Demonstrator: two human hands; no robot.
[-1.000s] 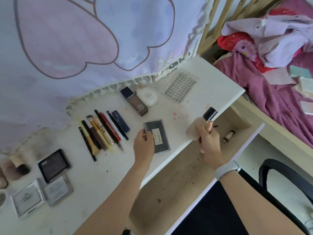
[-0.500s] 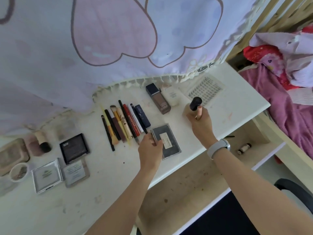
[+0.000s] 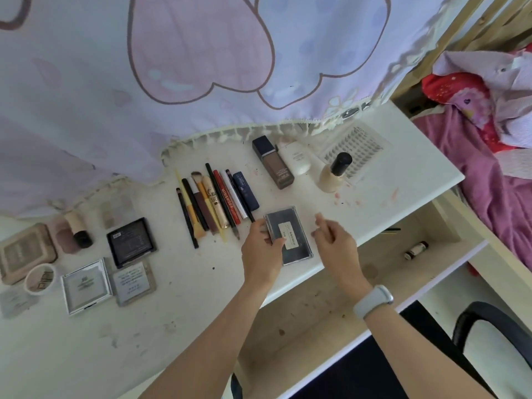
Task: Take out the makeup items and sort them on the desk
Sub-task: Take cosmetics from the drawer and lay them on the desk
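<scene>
A dark flat palette (image 3: 294,230) with a white label lies near the desk's front edge, and my left hand (image 3: 263,250) grips its left side. My right hand (image 3: 334,240) hovers just right of it, fingers loosely spread and empty. A beige foundation bottle (image 3: 334,174) with a black cap lies on the desk beside a brown foundation bottle (image 3: 273,162) and a white tube (image 3: 296,158). A row of pencils and brushes (image 3: 216,203) lies left of the palette. In the open drawer (image 3: 383,269) rests a small bottle (image 3: 416,250).
Compacts and palettes (image 3: 131,241) sit at the desk's left. A lash tray (image 3: 359,145) lies at the back right. A printed curtain (image 3: 201,67) hangs over the desk's rear. A black chair (image 3: 489,326) stands at lower right, a bed with clothes (image 3: 489,110) to the right.
My right hand carried the beige bottle from over the drawer to the desk beside the white tube, let go, and drew back toward the palette. My left hand stayed on the palette.
</scene>
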